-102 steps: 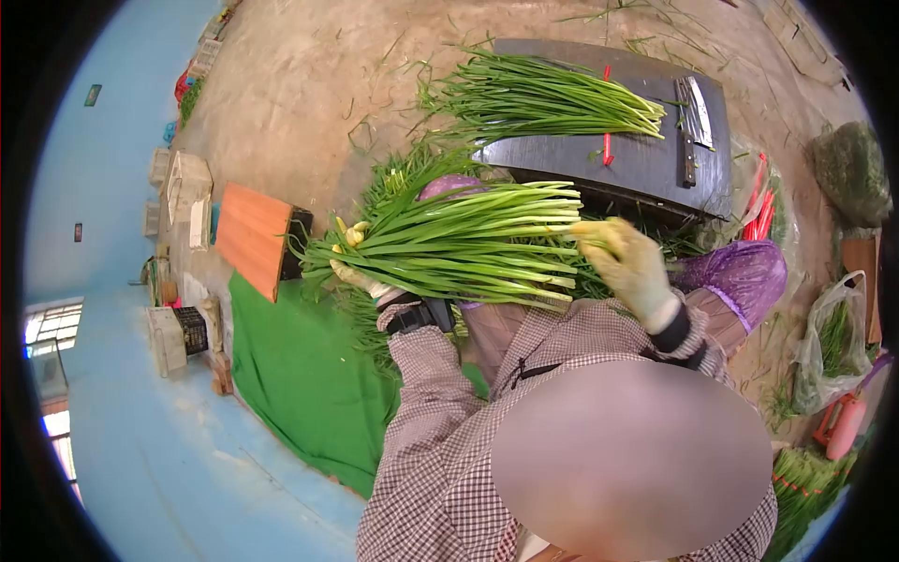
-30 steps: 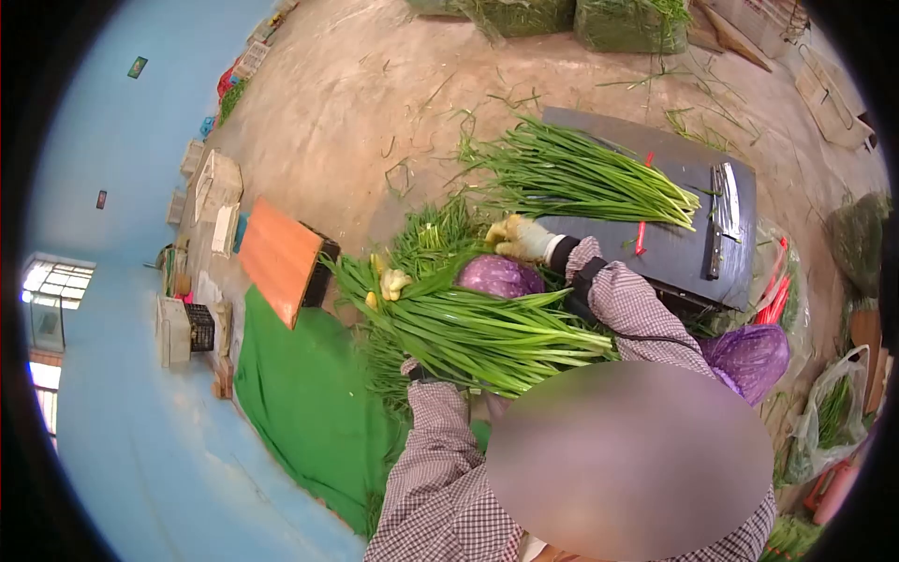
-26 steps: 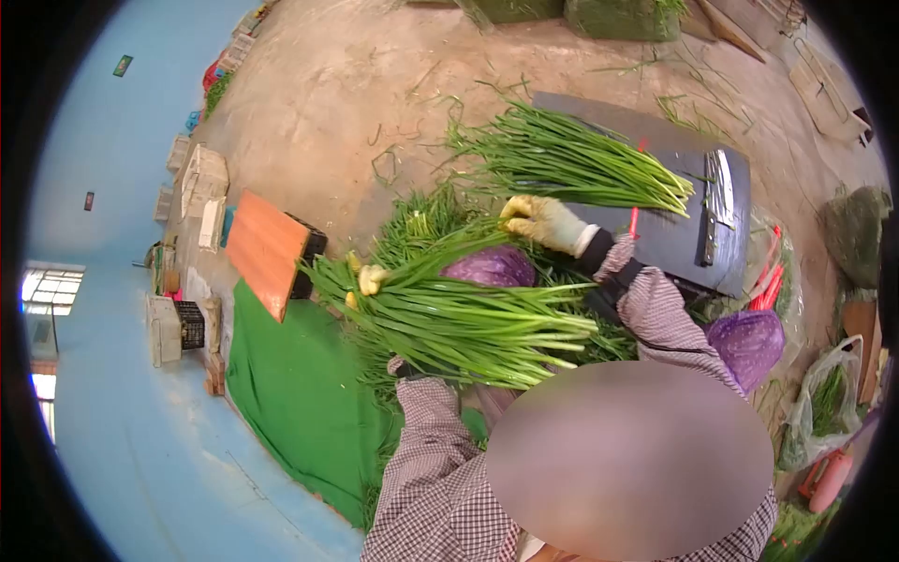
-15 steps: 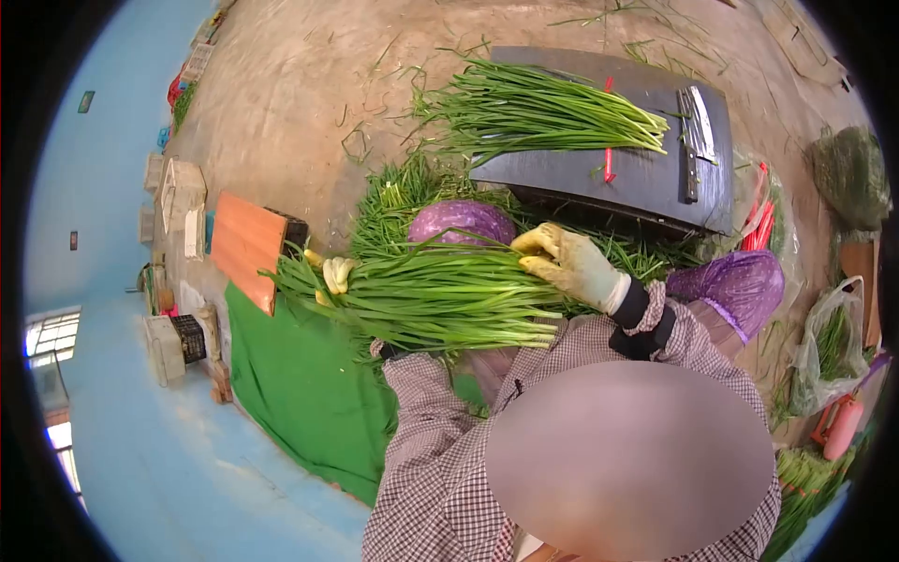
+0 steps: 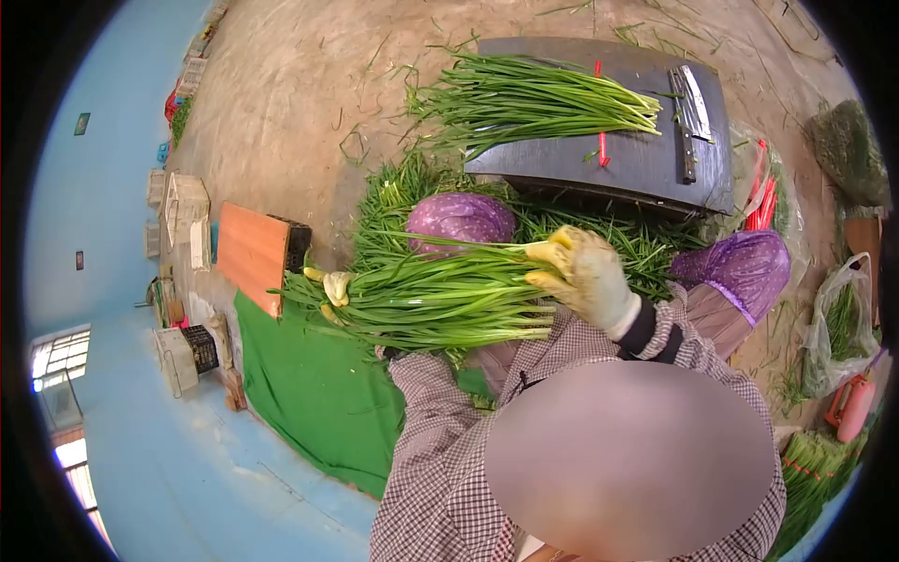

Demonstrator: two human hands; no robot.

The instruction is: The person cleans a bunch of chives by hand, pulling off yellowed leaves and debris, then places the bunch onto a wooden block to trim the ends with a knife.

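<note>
A large bunch of green chives (image 5: 431, 295) lies across my lap, leaves to the left and pale stem ends to the right. My left hand (image 5: 334, 288), in a yellow-and-white glove, is closed round the leafy end from beneath; only its fingers show. At the stem end, my gloved right hand (image 5: 590, 281) pinches a few stalks along the upper edge of the bunch. Beyond, a second pile of chives (image 5: 562, 98) rests on a dark board (image 5: 562, 169), over a red tie (image 5: 602, 150). A knife (image 5: 688, 155) with a dark handle lies at the board's right.
Loose chives (image 5: 398, 192) surround my purple-covered knees. An orange board (image 5: 253, 258) and green cloth (image 5: 309, 403) are on the left. To the right are red ties (image 5: 763, 204), a plastic bag of greens (image 5: 838, 328) and a pink bottle (image 5: 852, 407).
My right hand has shifted slightly right and turned, its fingers now pinched at the upper stalk ends. The left hand still holds the bunch. The view has moved a little.
</note>
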